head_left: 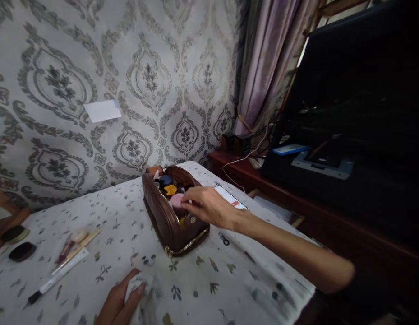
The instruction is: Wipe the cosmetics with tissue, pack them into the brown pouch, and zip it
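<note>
Brown bag (162, 214) below my right hand (209, 207), white tissue (135, 289) in my left hand (117, 300).
Bag: probably soft-sided, lightish; hold by its rim. Tissue: pinched between left thumb and fingers, looks limp, tearable. Pink round item (177, 203): in the bag's mouth at my right fingertips, likely light, stiff, slippery; take by edges. Can't tell if that grip is closed on it.

Holding crumpled white material (132, 286) in the left hand (116, 299), toward the near edge of the patterned surface (121, 234); touching with the right hand (209, 205) a pink round item (177, 203) inside the open brown bag (159, 221). Lying toward the left edge, a dark-bristled brush (60, 274); near the right edge, a lit phone (229, 197).
</note>
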Action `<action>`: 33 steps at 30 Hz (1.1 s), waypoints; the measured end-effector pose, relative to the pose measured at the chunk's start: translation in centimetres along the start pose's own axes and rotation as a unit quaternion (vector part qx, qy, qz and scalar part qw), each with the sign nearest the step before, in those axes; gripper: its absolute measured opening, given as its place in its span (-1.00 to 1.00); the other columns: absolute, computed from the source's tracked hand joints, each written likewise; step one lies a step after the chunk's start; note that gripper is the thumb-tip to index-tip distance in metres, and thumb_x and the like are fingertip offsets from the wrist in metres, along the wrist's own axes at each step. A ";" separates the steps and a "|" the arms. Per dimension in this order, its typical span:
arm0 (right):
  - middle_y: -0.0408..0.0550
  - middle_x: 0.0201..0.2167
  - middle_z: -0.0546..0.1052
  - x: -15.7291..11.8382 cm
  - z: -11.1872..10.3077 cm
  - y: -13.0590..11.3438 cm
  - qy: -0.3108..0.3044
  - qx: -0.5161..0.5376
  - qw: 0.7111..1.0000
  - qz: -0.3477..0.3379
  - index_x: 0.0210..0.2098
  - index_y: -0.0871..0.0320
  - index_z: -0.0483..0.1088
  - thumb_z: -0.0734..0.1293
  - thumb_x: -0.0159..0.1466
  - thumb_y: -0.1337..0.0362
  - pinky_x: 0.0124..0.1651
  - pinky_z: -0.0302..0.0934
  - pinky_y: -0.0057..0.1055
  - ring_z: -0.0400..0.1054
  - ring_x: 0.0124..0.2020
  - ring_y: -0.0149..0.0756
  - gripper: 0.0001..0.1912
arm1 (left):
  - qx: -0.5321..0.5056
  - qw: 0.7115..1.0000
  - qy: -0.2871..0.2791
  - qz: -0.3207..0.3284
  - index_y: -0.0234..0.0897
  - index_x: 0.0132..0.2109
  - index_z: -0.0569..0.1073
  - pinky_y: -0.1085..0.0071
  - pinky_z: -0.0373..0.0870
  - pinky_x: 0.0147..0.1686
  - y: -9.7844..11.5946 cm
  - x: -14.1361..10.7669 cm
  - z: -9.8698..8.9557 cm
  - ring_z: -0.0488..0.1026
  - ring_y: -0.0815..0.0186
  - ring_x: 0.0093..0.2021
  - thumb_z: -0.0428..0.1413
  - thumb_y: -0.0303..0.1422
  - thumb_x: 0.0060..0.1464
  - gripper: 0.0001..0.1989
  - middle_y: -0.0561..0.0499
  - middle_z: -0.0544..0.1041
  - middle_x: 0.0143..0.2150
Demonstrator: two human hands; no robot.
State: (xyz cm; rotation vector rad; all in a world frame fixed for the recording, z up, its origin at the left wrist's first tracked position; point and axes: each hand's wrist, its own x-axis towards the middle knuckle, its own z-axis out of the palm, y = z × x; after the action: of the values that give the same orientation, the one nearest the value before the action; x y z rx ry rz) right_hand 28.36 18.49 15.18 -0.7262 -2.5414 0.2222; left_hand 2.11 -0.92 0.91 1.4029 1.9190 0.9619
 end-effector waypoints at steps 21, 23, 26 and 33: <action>0.02 -0.25 0.61 -5.4 1.6 0.1 0.078 0.079 0.992 -0.063 -0.09 0.09 0.51 0.26 0.39 0.34 -0.20 0.43 -0.37 0.50 -0.24 -0.28 -0.80 | -0.043 0.993 -0.101 0.033 -0.19 -0.07 0.58 0.41 0.48 -0.20 0.7 0.5 -0.3 0.52 0.15 -0.22 0.03 0.05 0.16 -0.53 -0.03 0.62 -0.29; 0.02 -0.24 0.61 -5.8 1.9 -0.1 0.099 0.075 0.990 -0.065 -0.07 0.07 0.52 0.26 0.38 0.36 -0.21 0.44 -0.38 0.51 -0.24 -0.28 -0.78 | -0.047 0.992 -0.106 0.048 -0.21 -0.16 0.57 0.44 0.45 -0.25 1.6 0.5 -0.3 0.49 0.20 -0.30 -0.02 0.04 0.20 -0.54 -0.01 0.58 -0.36; 0.04 -0.20 0.62 -6.9 2.4 -0.5 0.127 0.063 0.989 -0.045 -0.05 0.04 0.52 0.26 0.38 0.38 -0.21 0.47 -0.36 0.54 -0.21 -0.26 -0.75 | -0.050 0.991 -0.106 0.063 -0.20 -0.26 0.54 0.47 0.41 -0.32 2.5 0.4 -0.3 0.44 0.26 -0.38 -0.04 0.06 0.20 -0.54 0.02 0.53 -0.42; 0.05 -0.05 0.59 -8.8 3.8 -1.4 0.156 0.049 0.987 -0.006 0.03 0.03 0.48 0.25 0.37 0.38 -0.05 0.49 -0.34 0.55 -0.08 -0.24 -0.70 | -0.077 0.992 -0.083 0.058 -0.22 -0.26 0.56 0.44 0.40 -0.34 2.1 0.3 -0.1 0.43 0.26 -0.37 0.01 0.03 0.18 -0.57 0.00 0.54 -0.40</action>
State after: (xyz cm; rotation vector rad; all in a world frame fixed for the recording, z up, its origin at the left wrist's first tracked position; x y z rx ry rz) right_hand 32.38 12.52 8.71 -0.6529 -2.2214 0.2093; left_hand 3.10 -0.25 2.61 1.4678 1.6217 0.9918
